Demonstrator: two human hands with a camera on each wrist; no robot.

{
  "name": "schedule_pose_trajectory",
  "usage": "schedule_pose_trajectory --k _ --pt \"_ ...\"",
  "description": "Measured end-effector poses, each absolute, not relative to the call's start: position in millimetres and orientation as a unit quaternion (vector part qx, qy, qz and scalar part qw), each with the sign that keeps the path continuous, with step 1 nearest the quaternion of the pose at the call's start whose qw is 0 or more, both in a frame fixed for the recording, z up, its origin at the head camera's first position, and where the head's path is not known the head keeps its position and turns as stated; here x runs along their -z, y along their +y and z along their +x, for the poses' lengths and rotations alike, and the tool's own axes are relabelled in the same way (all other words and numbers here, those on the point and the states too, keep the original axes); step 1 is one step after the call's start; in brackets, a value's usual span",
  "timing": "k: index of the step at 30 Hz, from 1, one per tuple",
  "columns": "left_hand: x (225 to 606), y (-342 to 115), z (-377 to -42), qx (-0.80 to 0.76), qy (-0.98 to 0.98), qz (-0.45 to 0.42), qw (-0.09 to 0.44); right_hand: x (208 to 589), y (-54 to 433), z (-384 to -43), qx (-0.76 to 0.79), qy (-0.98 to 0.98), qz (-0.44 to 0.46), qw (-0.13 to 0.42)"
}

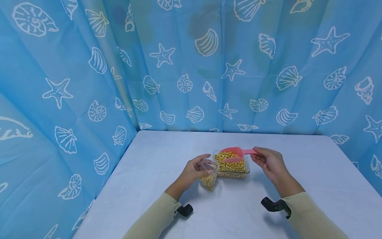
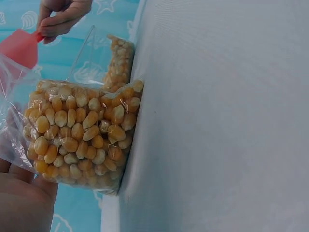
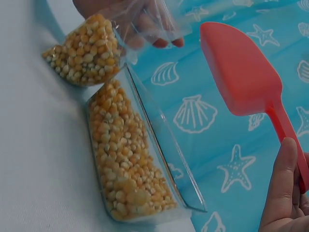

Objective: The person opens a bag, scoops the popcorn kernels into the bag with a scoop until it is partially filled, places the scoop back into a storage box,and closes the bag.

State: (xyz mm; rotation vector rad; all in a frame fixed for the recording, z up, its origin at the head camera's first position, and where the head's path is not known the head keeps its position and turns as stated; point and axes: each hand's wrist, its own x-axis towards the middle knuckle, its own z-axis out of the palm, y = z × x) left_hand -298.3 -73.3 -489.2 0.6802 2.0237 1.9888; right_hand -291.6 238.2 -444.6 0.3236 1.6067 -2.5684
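My left hand grips a clear plastic bag near its open mouth. Corn kernels fill the bag's lower part, and its bottom sits close over the table. In my right hand is the handle of a pink scoop, pinched between thumb and fingers. The scoop carries some kernels and hovers above a clear rectangular container of corn, its front pointing toward the bag. Bag and container stand side by side, the bag on the left.
A white cloth covers the table. Blue curtains with shell and starfish prints hang behind it and along its left side. Each wrist wears a black camera mount.
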Motion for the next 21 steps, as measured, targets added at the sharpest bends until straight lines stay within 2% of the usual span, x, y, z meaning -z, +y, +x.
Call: schedule_pose_trajectory --k 10,21 --pt "491 -74 -299 -0.672 0.693 0.238 0.112 435 225 -289 0.822 0.562 0.077 0.048" --pt "492 -73 -300 -0.656 0.711 0.227 0.113 430 219 -290 0.774 0.631 0.050 0.017"
